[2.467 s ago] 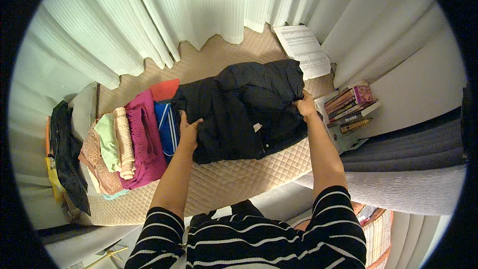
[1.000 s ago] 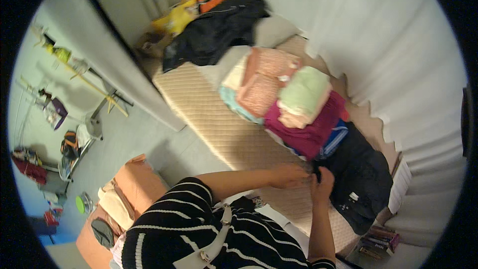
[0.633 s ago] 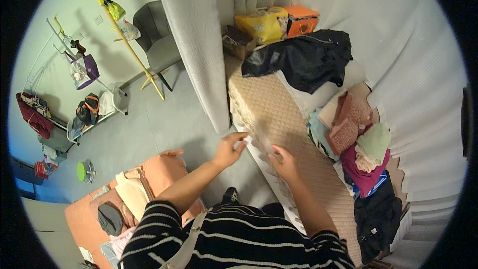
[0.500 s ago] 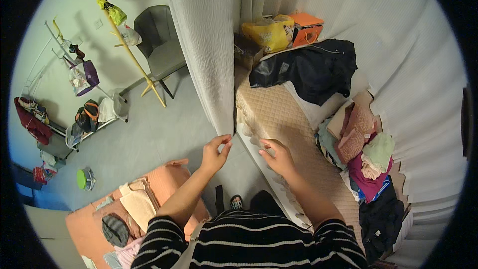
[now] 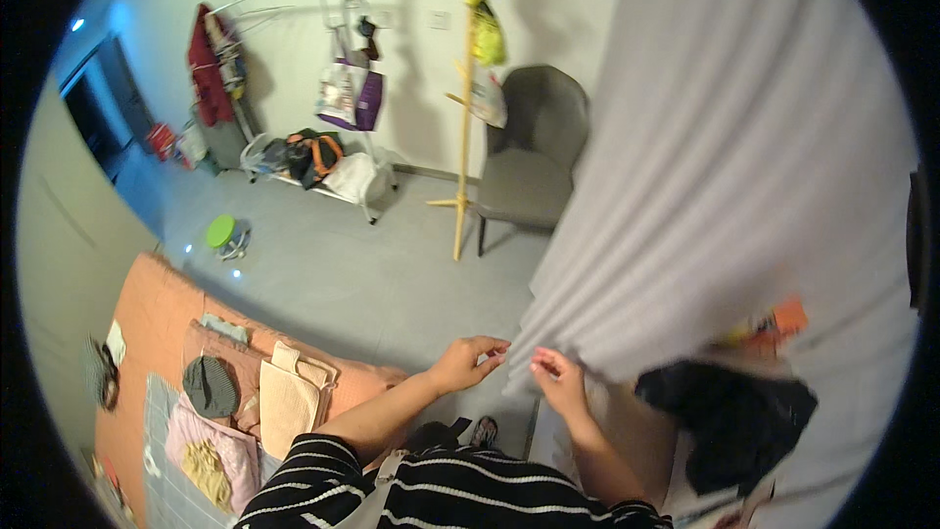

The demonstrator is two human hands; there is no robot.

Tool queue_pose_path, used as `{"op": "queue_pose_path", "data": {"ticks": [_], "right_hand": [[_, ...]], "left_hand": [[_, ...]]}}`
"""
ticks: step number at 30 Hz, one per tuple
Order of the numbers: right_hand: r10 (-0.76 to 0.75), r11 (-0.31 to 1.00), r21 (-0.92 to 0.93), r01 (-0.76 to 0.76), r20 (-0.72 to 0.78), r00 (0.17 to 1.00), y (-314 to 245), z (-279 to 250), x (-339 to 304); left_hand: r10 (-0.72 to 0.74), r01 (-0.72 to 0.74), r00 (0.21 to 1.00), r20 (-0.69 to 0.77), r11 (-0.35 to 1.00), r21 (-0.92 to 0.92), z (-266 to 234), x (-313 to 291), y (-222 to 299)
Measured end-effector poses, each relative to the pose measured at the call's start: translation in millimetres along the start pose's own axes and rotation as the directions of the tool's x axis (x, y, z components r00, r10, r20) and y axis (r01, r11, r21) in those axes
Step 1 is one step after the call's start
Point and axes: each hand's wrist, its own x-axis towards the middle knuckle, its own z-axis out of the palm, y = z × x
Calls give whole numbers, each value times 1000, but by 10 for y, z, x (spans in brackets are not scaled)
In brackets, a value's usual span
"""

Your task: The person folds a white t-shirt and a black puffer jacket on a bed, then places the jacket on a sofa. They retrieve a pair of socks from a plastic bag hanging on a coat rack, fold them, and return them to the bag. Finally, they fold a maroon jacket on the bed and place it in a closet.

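Observation:
My left hand (image 5: 472, 362) is held out in front of me, fingers curved and thumb apart, with nothing visible between them. Close to its right, my right hand (image 5: 562, 382) is raised, fingers loosely bent and apart, also with nothing seen in it. The long pale grey curtain (image 5: 715, 137) hangs down on the right, and its lower edge comes down right by both hands. Whether the fingertips touch the cloth cannot be made out.
A bed with an orange cover (image 5: 147, 304) at lower left bears folded cream cloth (image 5: 289, 397) and a grey knit hat (image 5: 211, 387). Beyond stand a grey chair (image 5: 534, 176), a wooden coat stand (image 5: 464, 157), a white clothes rack (image 5: 377, 171) and a green-topped stool (image 5: 221, 229). Black clothing (image 5: 729, 421) lies right.
My view has swung left, so the chair, coat stand and rack now sit further right. The curtain covers much of the right side, partly hiding the beige bed. My hands are closer together.

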Motion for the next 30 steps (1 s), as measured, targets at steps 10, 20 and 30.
{"op": "queue_pose_path", "data": {"ticks": [10,20,30], "right_hand": [[3,1000,-21,4,302,953,101,1274,2720],[-1,983,-158,95,512,859,-28,2719,5130],[-286,950,38,310,502,816,-810,4957,7996]], "left_hand": [[-336,347,903,-267,938,-5,-1542,402,-1544],[-395,417,742,-541,905,-89,-3677,1467,-2644],[-292,342,702,-649,938,-52,-5613,2456,-3424]]}}
